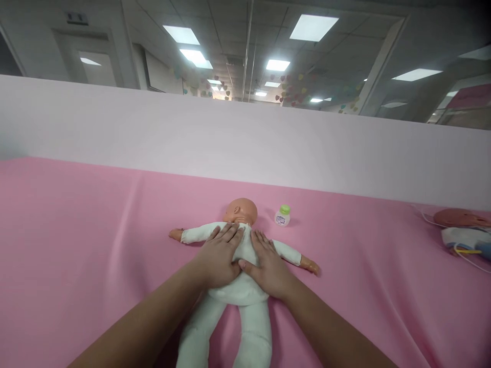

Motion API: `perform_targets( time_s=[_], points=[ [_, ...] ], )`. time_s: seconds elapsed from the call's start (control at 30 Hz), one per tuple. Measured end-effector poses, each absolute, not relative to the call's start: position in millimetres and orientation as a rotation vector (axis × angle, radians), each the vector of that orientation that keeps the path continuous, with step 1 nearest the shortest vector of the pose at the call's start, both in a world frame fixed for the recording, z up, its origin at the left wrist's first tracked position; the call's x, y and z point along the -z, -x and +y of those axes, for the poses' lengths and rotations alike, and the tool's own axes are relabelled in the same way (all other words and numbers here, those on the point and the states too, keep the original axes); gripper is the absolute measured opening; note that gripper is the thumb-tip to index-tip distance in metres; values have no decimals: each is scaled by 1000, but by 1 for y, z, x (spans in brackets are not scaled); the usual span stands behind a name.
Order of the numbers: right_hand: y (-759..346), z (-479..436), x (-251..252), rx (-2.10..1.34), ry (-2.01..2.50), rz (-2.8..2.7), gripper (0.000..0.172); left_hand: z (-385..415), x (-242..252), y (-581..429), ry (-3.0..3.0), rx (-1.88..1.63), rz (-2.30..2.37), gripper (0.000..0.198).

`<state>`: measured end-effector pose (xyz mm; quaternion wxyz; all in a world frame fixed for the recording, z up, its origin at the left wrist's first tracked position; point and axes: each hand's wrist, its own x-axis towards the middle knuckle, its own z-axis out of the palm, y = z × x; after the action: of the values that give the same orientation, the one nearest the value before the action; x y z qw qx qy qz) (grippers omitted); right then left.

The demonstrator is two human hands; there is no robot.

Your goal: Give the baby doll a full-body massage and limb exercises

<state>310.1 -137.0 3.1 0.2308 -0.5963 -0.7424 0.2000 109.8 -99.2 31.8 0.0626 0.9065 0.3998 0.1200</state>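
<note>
A baby doll (245, 289) in a white suit lies on the pink cloth (95, 245), head away from me and arms spread out. My left hand (220, 258) lies flat on the left side of its torso, fingers stretched toward the shoulder. My right hand (268, 263) rests flat on the right side of the torso, fingers stretched too. The two thumbs nearly meet over the doll's middle. Neither hand holds anything.
A small white bottle with a green cap (283, 215) stands just right of the doll's head. At the far right edge lie a pinkish object (458, 218), a white and blue device (466, 239) and thin cables. A pale partition wall (245, 138) rises behind the cloth.
</note>
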Motion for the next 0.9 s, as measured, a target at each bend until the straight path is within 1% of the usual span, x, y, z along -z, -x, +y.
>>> perform_targets(
  time_s=[0.1,0.2,0.3,0.4,0.47,0.53,0.57,0.6,0.67,0.73,0.8,0.9],
  points=[
    [-309,-134,-3,-621,1650,-2045,95,-99,-32,-110,-2731,-356,1203,75],
    [-311,-132,-4,-641,1640,-2054,95,-99,-32,-111,-2718,-340,1186,73],
    [-313,-133,-5,-607,1604,-2028,92,-97,-31,-109,-2670,-424,1177,71],
    [-315,-137,-6,-496,1563,-1916,79,-97,-35,-102,-2538,-682,1234,63],
    [-316,-141,-11,-397,1543,-1830,66,-99,-41,-95,-2399,-913,1328,49],
    [-316,-147,-17,-336,1555,-1774,56,-99,-50,-89,-2261,-1011,1494,35],
    [-316,-150,-20,-334,1579,-1756,54,-99,-54,-85,-2215,-970,1593,35],
    [-316,-153,-24,-347,1613,-1743,55,-97,-57,-82,-2189,-874,1687,42],
    [-317,-157,-28,-396,1697,-1730,62,-91,-61,-76,-2152,-625,1800,58],
    [-318,-158,-30,-447,1763,-1732,68,-85,-59,-70,-2077,-458,1809,66],
    [-318,-157,-28,-505,1778,-1743,71,-80,-53,-68,-1943,-419,1757,69],
    [-318,-153,-22,-584,1717,-1745,70,-80,-43,-72,-1674,-525,1568,68]
  ],
)
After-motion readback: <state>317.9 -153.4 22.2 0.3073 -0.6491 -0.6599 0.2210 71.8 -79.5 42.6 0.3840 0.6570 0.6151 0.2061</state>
